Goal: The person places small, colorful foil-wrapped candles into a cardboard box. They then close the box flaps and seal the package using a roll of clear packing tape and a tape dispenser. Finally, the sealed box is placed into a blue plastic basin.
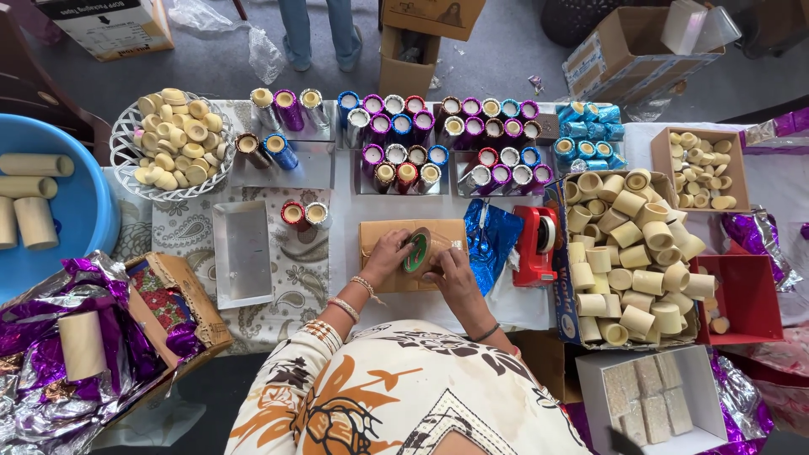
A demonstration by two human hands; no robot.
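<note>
A long table (345, 244) with a white paisley cloth fills the view from the head camera. At its left edge sits a big blue tub (80, 211) holding 4 bare cardboard tubes. On the right, an open box of cream tubes (632, 261) is the largest heap on the table, packed full and standing on end. Crumpled purple foil (34, 371) spreads over the lower left corner. A white wire basket (173, 139) at the upper left is piled with short cream rings. Along the far side, steel trays carry rows of foil-wrapped tubes (447, 139) in purple, blue, red and silver. A flat brown cardboard pad (379, 240) lies in the middle, just under the hands, with a sheet of blue foil (489, 236) touching its right side and a red tape dispenser (535, 244) just beyond that.

Over the pad, the left hand (388, 257) curls its fingers narrowly around the left side of a roll of brown tape (419, 251), which stands tilted on edge with its green core showing. The right hand (455, 274) meets the roll from the right, its fingers bent close and pinching at the roll's rim; exactly what they pinch cannot be made out
</note>
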